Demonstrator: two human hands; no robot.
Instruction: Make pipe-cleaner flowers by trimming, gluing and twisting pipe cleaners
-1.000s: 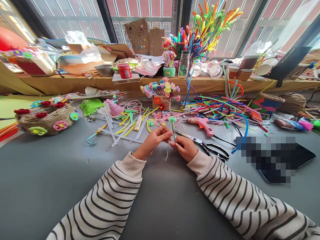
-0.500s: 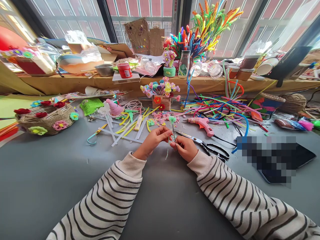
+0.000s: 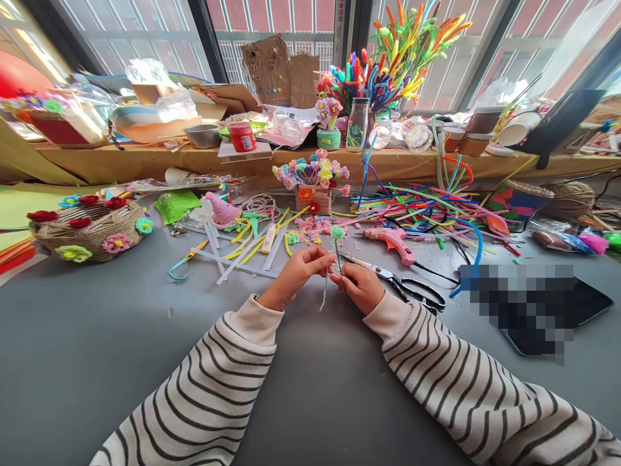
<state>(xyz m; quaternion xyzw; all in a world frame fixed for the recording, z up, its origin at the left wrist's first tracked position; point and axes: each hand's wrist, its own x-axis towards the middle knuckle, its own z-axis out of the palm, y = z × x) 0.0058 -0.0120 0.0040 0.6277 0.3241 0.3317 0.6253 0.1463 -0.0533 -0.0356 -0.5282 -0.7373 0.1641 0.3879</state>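
Note:
My right hand pinches the thin dark stem of a small mint-green flower, which stands upright above the fingers. Close beside it, my left hand is closed, thumb and fingertips pressed together on a pale green strand whose loose end dangles below the fingers. Whether strand and flower are joined is hidden between the fingertips. Just right of my right hand lie scissors with black handles. Beyond them rests a pink glue gun with a black cord.
Clear glue sticks and yellow stems lie left of my hands. A woven basket with flowers stands at the left. Ahead are a small box of flowers and a heap of pipe cleaners. A dark tablet-like object, partly pixelated, lies right.
The small green flower has turned slightly and shifted a little to the right on its stem. Both hands stay almost in place, still close together.

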